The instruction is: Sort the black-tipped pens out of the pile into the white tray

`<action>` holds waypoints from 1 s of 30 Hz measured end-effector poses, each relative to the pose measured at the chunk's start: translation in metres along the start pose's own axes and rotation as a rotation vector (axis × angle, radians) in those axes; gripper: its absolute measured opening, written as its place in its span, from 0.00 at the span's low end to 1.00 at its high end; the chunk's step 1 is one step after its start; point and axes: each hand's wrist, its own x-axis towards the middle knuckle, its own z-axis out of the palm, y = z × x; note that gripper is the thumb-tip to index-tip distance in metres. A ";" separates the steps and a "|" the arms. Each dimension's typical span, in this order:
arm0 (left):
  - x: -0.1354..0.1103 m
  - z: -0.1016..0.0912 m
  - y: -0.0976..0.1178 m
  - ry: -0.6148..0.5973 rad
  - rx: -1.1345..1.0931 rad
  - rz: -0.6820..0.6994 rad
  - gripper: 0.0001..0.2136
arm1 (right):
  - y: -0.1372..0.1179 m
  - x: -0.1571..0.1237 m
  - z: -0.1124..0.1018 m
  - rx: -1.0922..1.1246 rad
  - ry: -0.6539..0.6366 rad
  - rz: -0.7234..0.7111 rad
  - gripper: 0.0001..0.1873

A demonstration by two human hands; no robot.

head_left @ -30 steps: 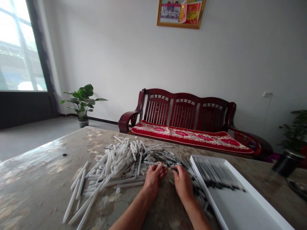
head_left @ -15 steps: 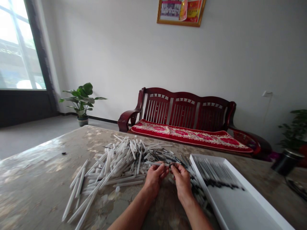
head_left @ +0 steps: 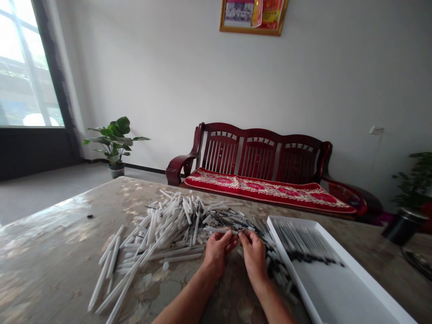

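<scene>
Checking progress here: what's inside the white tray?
The white tray holds rows of thin sticks lying side by side, with a dark band across their near ends, and white tray floor nearer the camera. Whatever lies beneath those rows is covered.

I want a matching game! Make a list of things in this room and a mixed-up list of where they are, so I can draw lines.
Things:
1. white tray
2. red cushion
3. potted plant
4. framed picture

Places:
A. on the wall
B. on the wooden bench
C. on the table
D. on the floor

Right pairs: 1-C, 2-B, 3-D, 4-A
</scene>
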 end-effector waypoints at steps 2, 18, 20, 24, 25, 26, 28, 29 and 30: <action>-0.001 0.000 -0.001 -0.016 0.023 0.017 0.17 | -0.002 -0.001 -0.002 -0.147 0.022 -0.065 0.20; -0.003 0.004 0.002 -0.023 0.113 0.028 0.19 | -0.005 -0.002 -0.011 -0.347 -0.057 -0.131 0.22; -0.004 0.004 0.001 -0.024 0.121 0.031 0.18 | -0.004 -0.001 -0.012 -0.340 -0.061 -0.118 0.23; -0.003 0.003 0.000 -0.026 0.133 0.027 0.17 | -0.003 0.000 -0.012 -0.267 -0.090 -0.170 0.19; -0.003 0.003 0.000 -0.031 0.139 0.023 0.17 | -0.002 0.001 -0.012 -0.282 -0.086 -0.162 0.19; -0.002 0.003 0.000 -0.037 0.146 0.022 0.17 | -0.002 0.001 -0.012 -0.305 -0.078 -0.143 0.20; -0.002 0.003 -0.001 -0.037 0.152 0.025 0.17 | -0.001 0.002 -0.011 -0.343 -0.067 -0.098 0.23; -0.002 0.003 -0.001 -0.030 0.149 0.028 0.18 | -0.001 0.002 -0.011 -0.345 -0.066 -0.086 0.24; -0.002 0.003 -0.001 -0.022 0.143 0.032 0.18 | -0.001 0.002 -0.011 -0.331 -0.071 -0.086 0.25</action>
